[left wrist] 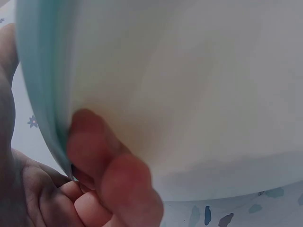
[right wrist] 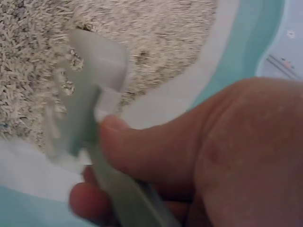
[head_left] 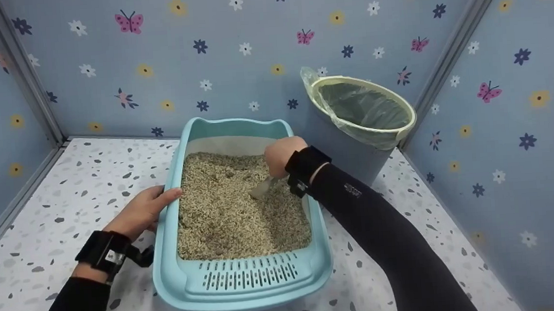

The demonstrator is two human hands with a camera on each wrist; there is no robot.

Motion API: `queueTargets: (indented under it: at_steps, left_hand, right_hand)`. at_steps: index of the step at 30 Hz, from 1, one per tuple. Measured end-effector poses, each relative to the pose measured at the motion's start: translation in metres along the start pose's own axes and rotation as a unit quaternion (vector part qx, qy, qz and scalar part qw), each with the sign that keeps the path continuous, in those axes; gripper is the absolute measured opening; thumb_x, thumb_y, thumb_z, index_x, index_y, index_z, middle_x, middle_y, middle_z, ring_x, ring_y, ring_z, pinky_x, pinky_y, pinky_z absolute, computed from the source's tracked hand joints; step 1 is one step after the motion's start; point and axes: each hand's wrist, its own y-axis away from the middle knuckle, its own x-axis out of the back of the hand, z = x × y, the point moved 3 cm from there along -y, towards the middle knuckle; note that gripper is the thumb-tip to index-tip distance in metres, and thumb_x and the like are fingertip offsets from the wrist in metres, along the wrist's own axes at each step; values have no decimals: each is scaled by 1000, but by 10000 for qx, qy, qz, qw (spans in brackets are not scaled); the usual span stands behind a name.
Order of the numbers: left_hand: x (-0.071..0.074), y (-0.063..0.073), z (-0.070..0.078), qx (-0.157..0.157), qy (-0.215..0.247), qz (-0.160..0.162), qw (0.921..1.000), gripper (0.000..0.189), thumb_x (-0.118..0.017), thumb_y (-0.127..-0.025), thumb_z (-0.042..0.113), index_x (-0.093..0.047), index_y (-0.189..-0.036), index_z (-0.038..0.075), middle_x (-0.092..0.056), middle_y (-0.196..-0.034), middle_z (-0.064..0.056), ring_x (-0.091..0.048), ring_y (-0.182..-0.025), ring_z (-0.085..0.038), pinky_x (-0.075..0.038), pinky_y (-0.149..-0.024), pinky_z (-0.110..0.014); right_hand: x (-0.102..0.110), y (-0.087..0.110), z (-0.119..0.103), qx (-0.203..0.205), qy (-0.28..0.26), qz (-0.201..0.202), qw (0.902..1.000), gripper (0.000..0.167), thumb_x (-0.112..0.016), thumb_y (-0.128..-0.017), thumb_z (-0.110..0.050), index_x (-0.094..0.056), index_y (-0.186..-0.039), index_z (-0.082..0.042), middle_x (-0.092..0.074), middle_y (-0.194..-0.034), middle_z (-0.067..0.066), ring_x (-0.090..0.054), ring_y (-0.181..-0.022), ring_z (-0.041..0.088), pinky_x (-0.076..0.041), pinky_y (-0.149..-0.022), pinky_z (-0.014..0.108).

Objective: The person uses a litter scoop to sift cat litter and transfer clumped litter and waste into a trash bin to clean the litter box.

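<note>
A light-blue litter box (head_left: 247,294) with a slotted front step stands on the table, filled with tan pellet cat litter (head_left: 226,203). My left hand (head_left: 139,211) grips its left rim, thumb on top; in the left wrist view the fingers (left wrist: 113,170) curl under the rim against the pale outer wall. Over the right side of the box, my right hand (head_left: 284,157) holds a pale litter scoop (right wrist: 99,61) by its handle. The scoop's blade is down at the litter's surface, and a few pellets show at its slots in the right wrist view.
A grey bin (head_left: 350,155) with a cream rim and a clear plastic liner (head_left: 366,103) stands behind and right of the box, close to my right forearm. Blue flowered panels (head_left: 230,46) enclose the speckled white tabletop (head_left: 116,162) at the back and both sides.
</note>
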Motion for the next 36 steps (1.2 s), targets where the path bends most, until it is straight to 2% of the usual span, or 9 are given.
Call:
queueTargets:
  at_steps: [8, 12, 14, 16, 19, 22, 24, 30, 36]
  left_hand:
    - [1, 1, -1, -3, -13, 41, 10000, 72, -57, -116, 49, -45, -149, -14, -67, -115, -21, -78, -92, -28, -72, -77, -51]
    - [2, 1, -2, -2, -35, 78, 10000, 71, -57, -116, 49, -45, -149, -13, -68, -115, -22, -78, -91, -29, -72, -77, -51]
    - [1, 1, -2, 10, -9, 66, 10000, 71, -57, -116, 48, -45, -149, -13, -68, -115, -22, -78, -91, -29, -72, -77, -51]
    - [1, 1, -2, 24, -2, 60, 10000, 70, -57, -116, 48, -45, -148, -13, -68, -115, -22, -78, -92, -29, -72, -78, -51]
    - [0, 0, -2, 4, -26, 60, 10000, 69, -56, -116, 48, -46, -147, -13, -68, -115, -22, -78, -92, -29, -72, -78, -51]
    - [1, 0, -1, -15, -86, 89, 9999, 69, -57, -116, 49, -46, -147, -12, -67, -115, -22, -78, -92, -29, -72, -78, -50]
    - [0, 0, -1, -12, -115, 88, 9999, 70, -57, -116, 50, -46, -147, -12, -67, -116, -22, -77, -92, -29, -72, -78, -49]
    - [-1, 1, -1, 7, 3, 59, 10000, 75, -58, -115, 51, -43, -152, -12, -66, -118, -23, -78, -94, -29, -72, -79, -51]
    - [0, 2, 0, -18, -26, 88, 10000, 72, -57, -116, 48, -44, -151, -13, -66, -119, -24, -78, -94, -30, -72, -79, -50]
  right_hand:
    - [-17, -38, 3, 73, 158, 337, 9993, 36, -61, -109, -18, -47, -76, -16, -45, -74, 2, -41, -70, 22, -41, -64, 40]
    - [-27, -52, 1, 166, -284, 441, 9985, 32, -65, -111, -21, -52, -83, -13, -54, -80, 5, -50, -74, 25, -50, -68, 42]
    - [-34, -57, 0, 211, -539, 555, 9968, 31, -68, -112, -25, -58, -87, -11, -63, -84, 8, -60, -79, 28, -58, -76, 45]
    - [-40, -62, -1, 193, -735, 701, 9946, 28, -70, -111, -27, -64, -92, -9, -71, -92, 11, -69, -88, 32, -64, -86, 49]
    - [-47, -66, -1, 67, -810, 894, 9927, 23, -72, -111, -29, -73, -108, -5, -78, -106, 15, -75, -103, 36, -64, -98, 52]
    - [-49, -68, -1, -131, -860, 981, 9914, 26, -72, -111, -28, -75, -124, -5, -79, -117, 15, -75, -111, 37, -63, -102, 53]
    - [-49, -69, -2, -257, -889, 1001, 9907, 26, -71, -112, -27, -75, -129, -7, -79, -120, 15, -75, -112, 36, -64, -101, 54]
    - [-52, -77, -3, -469, -1093, 1118, 9866, 20, -66, -113, -19, -77, -126, -9, -79, -117, 15, -76, -107, 37, -66, -96, 61]
    - [-52, -88, -5, -415, -1190, 1054, 9864, 17, -67, -113, -20, -78, -119, -9, -80, -114, 12, -77, -105, 34, -66, -95, 56]
